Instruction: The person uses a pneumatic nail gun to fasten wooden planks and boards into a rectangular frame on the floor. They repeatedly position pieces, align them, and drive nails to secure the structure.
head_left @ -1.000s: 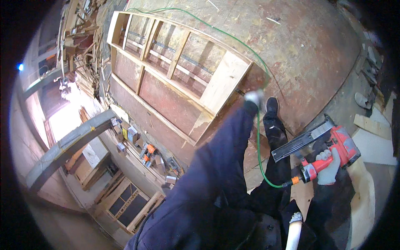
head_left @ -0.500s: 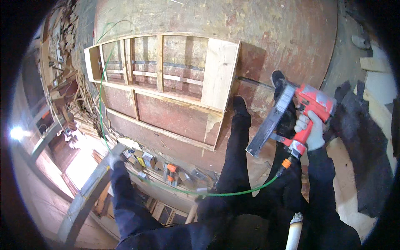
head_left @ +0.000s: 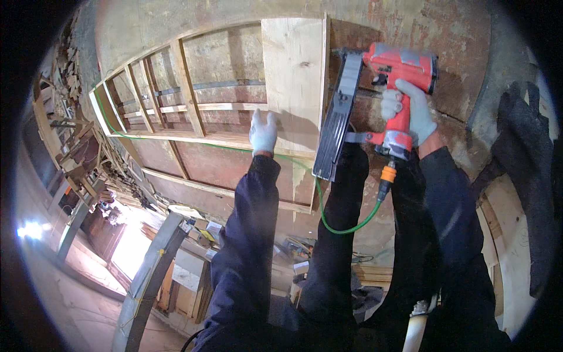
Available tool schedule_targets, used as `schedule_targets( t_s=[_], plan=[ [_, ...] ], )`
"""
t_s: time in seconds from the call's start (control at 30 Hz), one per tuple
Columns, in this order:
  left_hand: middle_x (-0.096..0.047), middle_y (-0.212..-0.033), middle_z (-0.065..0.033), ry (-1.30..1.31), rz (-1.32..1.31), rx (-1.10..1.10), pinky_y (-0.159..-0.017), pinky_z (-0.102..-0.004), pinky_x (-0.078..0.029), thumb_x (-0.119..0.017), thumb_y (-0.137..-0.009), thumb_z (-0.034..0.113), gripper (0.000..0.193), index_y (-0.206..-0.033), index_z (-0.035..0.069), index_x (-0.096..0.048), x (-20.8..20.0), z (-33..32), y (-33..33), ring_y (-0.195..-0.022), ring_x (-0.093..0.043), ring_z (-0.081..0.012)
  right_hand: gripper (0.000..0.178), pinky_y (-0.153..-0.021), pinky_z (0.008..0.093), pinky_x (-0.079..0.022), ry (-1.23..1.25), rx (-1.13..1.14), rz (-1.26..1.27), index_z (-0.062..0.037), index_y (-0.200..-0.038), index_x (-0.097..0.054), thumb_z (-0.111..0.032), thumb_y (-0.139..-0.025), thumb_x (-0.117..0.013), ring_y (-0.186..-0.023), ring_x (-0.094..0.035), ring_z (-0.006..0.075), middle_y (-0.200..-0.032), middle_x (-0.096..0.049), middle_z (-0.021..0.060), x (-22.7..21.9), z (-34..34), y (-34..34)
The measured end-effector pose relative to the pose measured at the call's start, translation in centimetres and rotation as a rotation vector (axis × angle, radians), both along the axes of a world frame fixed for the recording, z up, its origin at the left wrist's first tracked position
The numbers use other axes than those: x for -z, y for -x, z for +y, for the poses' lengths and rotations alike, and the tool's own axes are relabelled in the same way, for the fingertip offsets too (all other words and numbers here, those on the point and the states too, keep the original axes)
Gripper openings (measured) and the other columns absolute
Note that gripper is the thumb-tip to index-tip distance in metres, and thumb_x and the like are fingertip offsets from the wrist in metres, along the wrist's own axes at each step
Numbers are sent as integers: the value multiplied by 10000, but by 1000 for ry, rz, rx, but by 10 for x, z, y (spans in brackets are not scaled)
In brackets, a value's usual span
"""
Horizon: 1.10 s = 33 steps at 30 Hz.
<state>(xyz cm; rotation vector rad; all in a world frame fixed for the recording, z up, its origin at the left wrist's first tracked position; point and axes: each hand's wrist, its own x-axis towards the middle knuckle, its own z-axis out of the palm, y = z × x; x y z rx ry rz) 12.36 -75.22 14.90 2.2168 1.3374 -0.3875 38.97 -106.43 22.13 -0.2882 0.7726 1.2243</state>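
My right hand [head_left: 413,111], in a pale glove, is closed round the grip of a red nail gun [head_left: 399,58]. The gun's long black magazine [head_left: 339,117] points down beside the wooden frame, and a green air hose [head_left: 352,230] hangs from its orange fitting. My gloved left hand [head_left: 263,134] reaches over the wooden frame [head_left: 189,88], its fingers stretched out and partly apart. It is at the left edge of a pale wide board [head_left: 293,76] set in the frame's right end; whether it touches the board I cannot tell.
A grey beam [head_left: 146,281] rises at lower left, with a bright light [head_left: 33,230] beyond. Scrap wood [head_left: 64,88] is heaped at far left. Boxes and tools [head_left: 296,249] lie below the frame. A cigarette [head_left: 415,331] juts up at the bottom edge.
My left hand has left the grey beam and the hose for the frame by the wide board. The nail gun has moved left and up, nearer the frame's right end. The view has shifted closer.
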Motion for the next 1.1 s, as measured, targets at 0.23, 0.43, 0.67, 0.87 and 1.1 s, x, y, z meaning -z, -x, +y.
schedule_targets(
  t_s=[0.23,0.43,0.67,0.87,1.1],
  plan=[
    [-645,-1151,-320,202,9,-136,-960,-486,-455,-589,-904,458,596,-1200,-58,-580,11,-11,-19,-1127,-604,-471,320,-581,277,-407,-75,26,66,-145,-728,-446,-284,-975,-593,-563,-430,87,-650,-394,-59,14,18,-8],
    [-633,-1195,-322,176,8,-154,-978,-475,-451,-586,-909,442,650,-1289,-85,-547,5,-14,-28,-1150,-596,-465,303,-584,270,-408,-43,55,126,-147,-746,-451,-279,-967,-611,-567,-426,78,-663,-397,-65,17,17,2],
    [-629,-1235,-310,192,24,-192,-1008,-456,-445,-609,-900,421,657,-1302,-94,-540,10,-17,-24,-1184,-585,-451,307,-587,268,-410,-55,52,132,-149,-739,-451,-282,-968,-606,-572,-429,74,-661,-396,-68,21,16,4],
    [-637,-1234,-297,187,9,-184,-1004,-449,-449,-616,-902,400,642,-1311,-88,-536,12,-16,-25,-1177,-596,-431,321,-578,264,-395,-38,58,187,-154,-725,-443,-291,-971,-598,-564,-419,77,-655,-386,-67,23,13,6],
    [-638,-1237,-283,230,8,-186,-1008,-443,-448,-622,-901,385,628,-1315,-79,-534,7,-14,-24,-1178,-599,-417,311,-567,273,-383,4,15,171,-160,-747,-433,-295,-969,-603,-555,-408,79,-660,-402,-62,14,-6,32]
  ],
)
